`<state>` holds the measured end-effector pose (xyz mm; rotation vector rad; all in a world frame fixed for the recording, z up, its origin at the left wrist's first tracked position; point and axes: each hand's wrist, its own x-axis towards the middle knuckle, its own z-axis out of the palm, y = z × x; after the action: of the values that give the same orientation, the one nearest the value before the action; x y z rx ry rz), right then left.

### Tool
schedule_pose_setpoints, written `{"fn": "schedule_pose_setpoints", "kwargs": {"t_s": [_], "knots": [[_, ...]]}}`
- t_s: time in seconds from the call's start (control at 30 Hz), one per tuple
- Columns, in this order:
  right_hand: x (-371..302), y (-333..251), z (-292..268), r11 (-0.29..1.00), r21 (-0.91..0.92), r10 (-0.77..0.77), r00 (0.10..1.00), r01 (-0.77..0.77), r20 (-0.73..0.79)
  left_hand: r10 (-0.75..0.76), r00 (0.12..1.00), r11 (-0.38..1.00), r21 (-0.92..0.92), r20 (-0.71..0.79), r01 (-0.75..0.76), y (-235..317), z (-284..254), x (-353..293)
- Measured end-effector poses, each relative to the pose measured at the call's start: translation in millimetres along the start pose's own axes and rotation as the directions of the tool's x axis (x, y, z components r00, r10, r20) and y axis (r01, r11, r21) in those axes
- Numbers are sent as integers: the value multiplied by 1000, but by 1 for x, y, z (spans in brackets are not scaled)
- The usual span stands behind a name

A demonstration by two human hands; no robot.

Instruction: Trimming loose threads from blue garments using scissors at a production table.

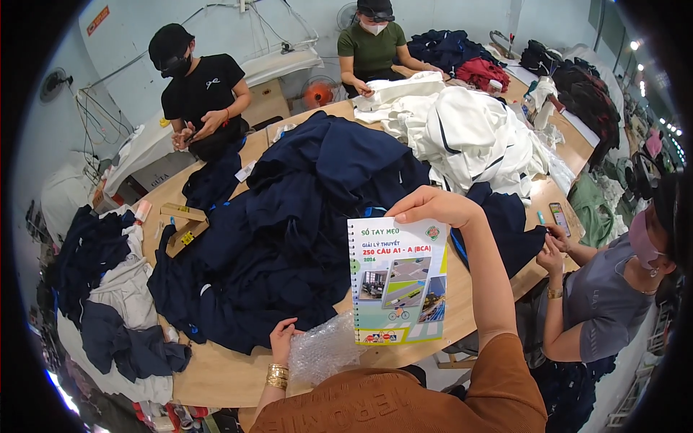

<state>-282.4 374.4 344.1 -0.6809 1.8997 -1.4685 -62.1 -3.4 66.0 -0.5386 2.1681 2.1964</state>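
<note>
My right hand (437,208) grips the top edge of a spiral-bound booklet (399,289), thumb across its front. The booklet hangs upright with its colourful cover showing, pictures of roads and vehicles on white and green. Lower left, my left hand (284,338) is closed at the edge of a clear sheet of bubble wrap (325,350), which lies by the table's near edge, partly behind the booklet. Past both hands spreads a large heap of navy garments (310,195), some of it hidden by the booklet.
White garments (476,133) are piled beyond on the wooden table (216,379). A small cardboard box (186,229) sits at left, a phone (559,219) at right. Two people stand or sit across the table; a co-worker at right handles navy cloth (498,231). More clothes (123,289) hang at left.
</note>
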Motion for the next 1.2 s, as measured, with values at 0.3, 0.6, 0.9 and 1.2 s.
{"fn": "schedule_pose_setpoints", "kwargs": {"t_s": [0.3,0.6,0.9,1.2], "knots": [[12,5,-5,989,112,-68,973,94,-221,1,1000,1000,-18,4,-1,-6,-4,2],[68,21,-41,745,373,-102,647,553,-756,5,1000,1000,-26,5,-4,-8,-3,-1],[130,50,-78,698,404,-1,565,591,-825,-26,1000,999,-47,-5,26,-8,-1,4],[196,98,-119,667,462,139,512,584,-848,-58,998,997,-55,-39,56,-11,-3,4]]}}
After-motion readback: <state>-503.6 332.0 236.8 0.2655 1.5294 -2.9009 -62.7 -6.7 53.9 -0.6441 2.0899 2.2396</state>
